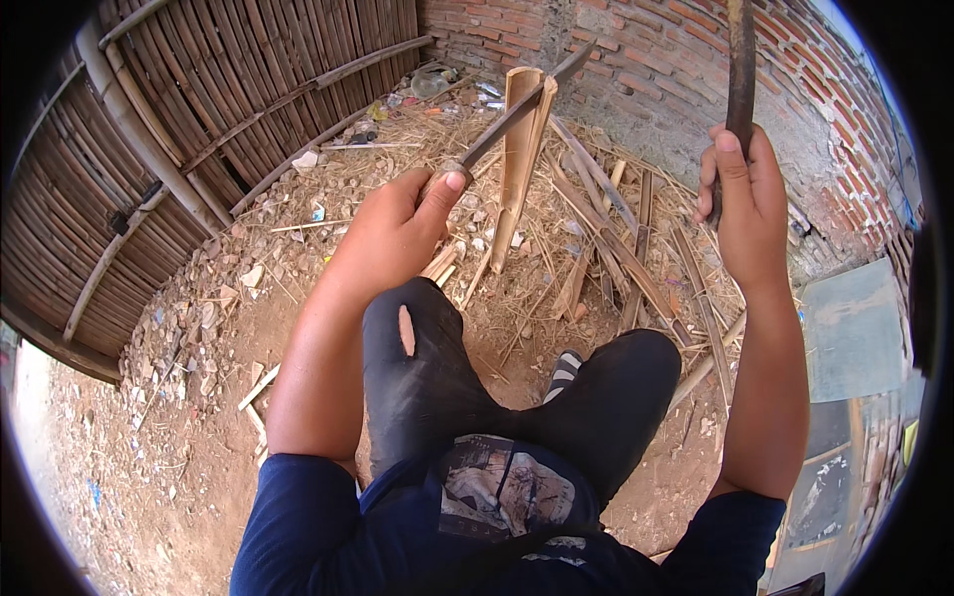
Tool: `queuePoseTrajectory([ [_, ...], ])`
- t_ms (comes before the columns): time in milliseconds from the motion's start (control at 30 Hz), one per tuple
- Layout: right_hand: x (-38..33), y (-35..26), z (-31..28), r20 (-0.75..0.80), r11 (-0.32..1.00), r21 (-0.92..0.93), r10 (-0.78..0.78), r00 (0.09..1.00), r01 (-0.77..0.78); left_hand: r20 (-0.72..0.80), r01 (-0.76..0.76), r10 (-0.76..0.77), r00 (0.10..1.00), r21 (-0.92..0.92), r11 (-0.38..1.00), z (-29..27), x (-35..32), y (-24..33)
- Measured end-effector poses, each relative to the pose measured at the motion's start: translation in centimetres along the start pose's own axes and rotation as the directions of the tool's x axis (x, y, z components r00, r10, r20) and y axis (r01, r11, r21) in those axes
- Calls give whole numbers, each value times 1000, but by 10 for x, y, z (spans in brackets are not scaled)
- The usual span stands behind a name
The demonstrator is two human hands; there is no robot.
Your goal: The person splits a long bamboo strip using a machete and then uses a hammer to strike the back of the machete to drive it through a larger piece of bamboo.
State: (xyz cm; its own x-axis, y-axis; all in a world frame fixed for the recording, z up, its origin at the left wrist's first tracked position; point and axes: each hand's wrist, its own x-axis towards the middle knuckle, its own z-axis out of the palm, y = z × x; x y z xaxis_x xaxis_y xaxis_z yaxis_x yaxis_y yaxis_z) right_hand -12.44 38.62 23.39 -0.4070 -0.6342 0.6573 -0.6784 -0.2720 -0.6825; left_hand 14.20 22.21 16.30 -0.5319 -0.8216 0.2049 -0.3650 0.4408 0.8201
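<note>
My left hand [402, 221] is closed around the handle of a machete [509, 116], its blade angled up and to the right. The blade lies across the top end of an upright piece of split bamboo [519, 174] and seems to sit in it; how deep I cannot tell. The bamboo stands on the ground just beyond my knees, its hollow inner side showing. At the right, my right hand [747, 204] is wrapped round a dark wooden stick [740, 84], held upright and apart from the machete. The stick's upper end runs out of view.
Split bamboo strips [626, 248] lie heaped over straw and rubble beyond my knees. A bamboo-slat wall [229, 89] stands on the left, a brick wall [656, 60] at the back and right. Flat grey-green panels [850, 328] lean at the right.
</note>
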Motion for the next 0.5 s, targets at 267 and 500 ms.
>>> queuePoseTrajectory([
  [267, -8, -3, -13, -15, 994, 106, 10, 1000, -8, -61, -158, 166, 984, 117, 980, 9, -5, 0],
  [500, 8, -15, -11, -202, 968, -156, -225, 953, 196, -122, -154, 166, 978, 105, 982, 11, -5, -4],
])
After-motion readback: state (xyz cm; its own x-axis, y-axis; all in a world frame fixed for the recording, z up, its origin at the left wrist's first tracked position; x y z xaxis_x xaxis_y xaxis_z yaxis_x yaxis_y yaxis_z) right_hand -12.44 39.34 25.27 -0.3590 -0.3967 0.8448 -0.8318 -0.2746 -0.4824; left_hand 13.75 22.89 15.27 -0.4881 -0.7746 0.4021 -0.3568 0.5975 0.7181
